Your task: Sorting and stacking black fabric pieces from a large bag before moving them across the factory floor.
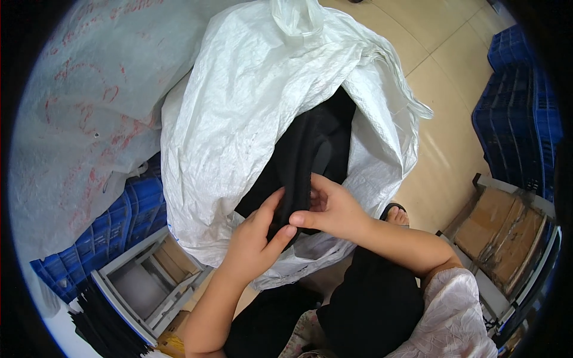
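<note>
A large white woven sack (233, 101) stands before me with its mouth open. Black cloth (298, 143) fills the opening, one folded edge raised toward me. My left hand (256, 235) grips that folded edge from the left, thumb in front and fingers behind. From the right, my right hand (328, 209) pinches the same fold, its thumb near the left thumb and its fingers curled at the cloth's side. The cloth's lower part lies hidden inside the sack, and I cannot tell what kind of piece it is.
Blue plastic crates (510, 113) are stacked at the right, and another blue crate (113, 221) stands at the left. Translucent sheeting with red marks (107, 107) covers the upper left. A grey frame holds brown cardboard (498, 232) at lower right. Beige tiled floor (436, 113) shows beyond the sack.
</note>
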Demonstrator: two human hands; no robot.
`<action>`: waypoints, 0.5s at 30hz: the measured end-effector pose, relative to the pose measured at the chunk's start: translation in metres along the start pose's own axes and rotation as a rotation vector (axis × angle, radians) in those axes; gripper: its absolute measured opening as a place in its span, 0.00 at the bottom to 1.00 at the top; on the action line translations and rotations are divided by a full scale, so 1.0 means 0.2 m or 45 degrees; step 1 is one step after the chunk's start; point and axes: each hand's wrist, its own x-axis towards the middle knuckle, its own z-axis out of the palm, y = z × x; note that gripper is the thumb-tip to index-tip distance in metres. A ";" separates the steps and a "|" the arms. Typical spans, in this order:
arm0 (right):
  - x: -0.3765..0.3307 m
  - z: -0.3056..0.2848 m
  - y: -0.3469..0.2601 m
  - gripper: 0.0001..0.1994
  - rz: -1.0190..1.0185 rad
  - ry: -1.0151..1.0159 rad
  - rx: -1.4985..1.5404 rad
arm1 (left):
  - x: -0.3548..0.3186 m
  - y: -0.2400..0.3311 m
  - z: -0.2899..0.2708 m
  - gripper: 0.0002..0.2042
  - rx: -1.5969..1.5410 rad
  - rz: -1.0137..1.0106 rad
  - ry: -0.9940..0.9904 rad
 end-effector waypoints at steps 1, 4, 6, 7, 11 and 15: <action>0.00 0.00 0.00 0.41 -0.002 0.000 0.001 | 0.00 0.00 0.00 0.28 0.002 0.001 -0.001; 0.00 -0.01 0.02 0.42 -0.007 -0.004 0.009 | 0.00 0.00 0.00 0.28 0.010 -0.001 -0.003; 0.00 -0.01 0.02 0.42 -0.020 0.012 0.033 | 0.00 0.00 0.00 0.28 -0.008 -0.015 -0.008; 0.00 -0.01 0.03 0.42 -0.021 0.014 0.034 | 0.00 0.00 0.00 0.28 -0.008 -0.015 -0.010; 0.01 -0.02 0.05 0.42 -0.038 -0.003 0.034 | 0.00 0.01 0.00 0.28 -0.016 -0.029 -0.013; 0.01 -0.01 0.04 0.42 -0.056 -0.006 0.034 | 0.00 0.02 0.00 0.28 -0.036 -0.046 -0.021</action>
